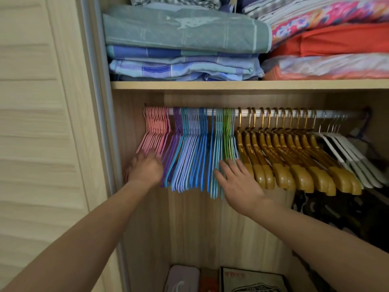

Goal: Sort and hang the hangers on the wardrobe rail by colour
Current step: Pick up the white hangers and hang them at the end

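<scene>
On the left end of the rail [328,114] hang the pink hangers [156,131], and the left hand [145,169] is at their lower ends, blurred, so I cannot tell if its fingers grip them. Next come the purple hangers [175,142], blue hangers [194,148] and green hangers [227,133], where the right hand [237,182] rests with fingers straight and apart. These thin hangers look light, slippery and easy to tangle, so take them by the neck under the hook; the gold hangers [294,157] and white hangers [347,150] seem stiffer and heavier.
</scene>
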Motion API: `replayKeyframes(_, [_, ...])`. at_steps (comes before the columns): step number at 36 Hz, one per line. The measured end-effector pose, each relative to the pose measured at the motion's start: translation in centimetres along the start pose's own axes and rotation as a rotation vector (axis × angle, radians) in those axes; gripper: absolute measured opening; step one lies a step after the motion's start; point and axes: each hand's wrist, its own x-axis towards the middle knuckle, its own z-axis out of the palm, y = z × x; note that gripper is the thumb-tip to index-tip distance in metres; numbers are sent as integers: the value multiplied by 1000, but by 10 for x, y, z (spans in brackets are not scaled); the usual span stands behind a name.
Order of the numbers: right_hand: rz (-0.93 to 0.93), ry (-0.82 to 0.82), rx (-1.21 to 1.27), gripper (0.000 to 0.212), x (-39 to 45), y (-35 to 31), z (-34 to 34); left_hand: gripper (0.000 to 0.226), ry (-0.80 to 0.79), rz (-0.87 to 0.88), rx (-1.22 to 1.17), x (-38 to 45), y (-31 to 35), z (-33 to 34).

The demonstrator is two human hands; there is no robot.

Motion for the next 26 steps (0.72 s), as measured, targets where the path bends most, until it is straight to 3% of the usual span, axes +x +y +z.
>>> replayKeyframes(2, [-5,18,3,71,0,1,0,62,-89,-79,26,5,-6,1])
replayKeyframes(6, [-1,19,6,71,-1,4,0,82,-230,-40,56,20,-17,5])
replayKeyframes(13, [16,-6,2,69,-2,8,4,50,-215,107,40,31,-15,8])
replayKeyframes(16, [4,-8,-2,70,-1,8,6,80,-265,144,115,26,-12,8])
replayKeyframes(19, [1,6,-9,68,1,7,6,83,-254,52,96,20,-10,2])
replayKeyframes(22, [16,5,5,74,1,8,3,89,-111,-72,-33,22,-12,1])
replayKeyframes(26, [18,-15,6,76,-1,10,1,79,-205,-140,-40,13,-9,5])
